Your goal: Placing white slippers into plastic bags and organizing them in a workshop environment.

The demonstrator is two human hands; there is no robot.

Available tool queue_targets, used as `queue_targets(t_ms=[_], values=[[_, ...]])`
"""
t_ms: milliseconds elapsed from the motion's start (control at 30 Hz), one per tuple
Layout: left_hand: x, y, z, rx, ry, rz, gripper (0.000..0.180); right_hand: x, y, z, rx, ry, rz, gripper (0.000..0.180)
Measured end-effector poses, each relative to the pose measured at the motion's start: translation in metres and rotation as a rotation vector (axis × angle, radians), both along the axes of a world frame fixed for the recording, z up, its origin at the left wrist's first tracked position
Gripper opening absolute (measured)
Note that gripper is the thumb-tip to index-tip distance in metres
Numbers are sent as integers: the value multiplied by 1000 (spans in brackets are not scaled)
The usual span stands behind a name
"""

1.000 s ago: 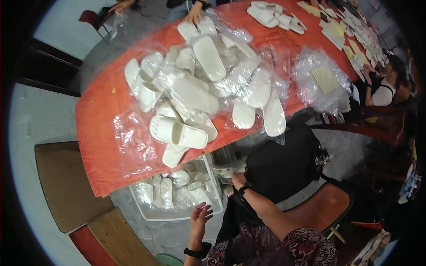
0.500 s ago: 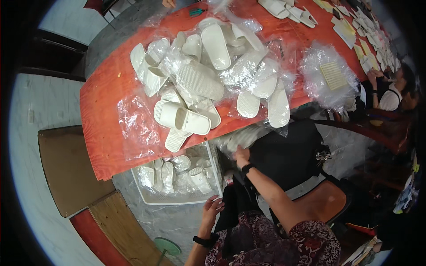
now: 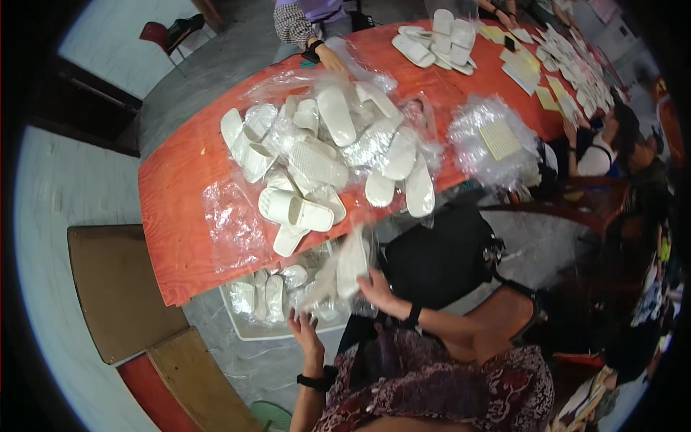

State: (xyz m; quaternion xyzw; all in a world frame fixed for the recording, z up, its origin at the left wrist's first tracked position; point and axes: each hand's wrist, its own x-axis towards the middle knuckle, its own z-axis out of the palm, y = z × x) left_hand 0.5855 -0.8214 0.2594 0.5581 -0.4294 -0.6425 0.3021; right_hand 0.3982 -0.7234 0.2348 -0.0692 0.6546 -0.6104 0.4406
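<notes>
My right hand is closed on a clear bag with white slippers, smeared by motion, in front of the table edge. Just below the bag's left side, my left hand has its fingers apart and holds nothing that I can see. Beneath both, a white crate contains several bagged white slippers. On the red table, beyond my hands, lies a heap of bagged white slippers. One bare pair of white slippers rests at the heap's near edge.
A flat clear bag lies on the table's left part. Right of the heap is a pile of clear bags with a yellowish sheet. Across the table a person's hand touches plastic. A black bag sits beside me on a chair.
My right hand has brought the bagged slippers leftward from beside the black bag to over the crate. My left hand has moved left. Across the table, the other person has come further into view.
</notes>
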Motion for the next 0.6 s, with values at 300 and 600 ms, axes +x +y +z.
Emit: queue_targets(t_ms=[300,600], values=[[-26,-43,73,-123,203,-193,40,-144,-83,109,-172,487,-334,38],[41,-62,58,157,234,-205,33,-151,2,8,172,134,53,29]])
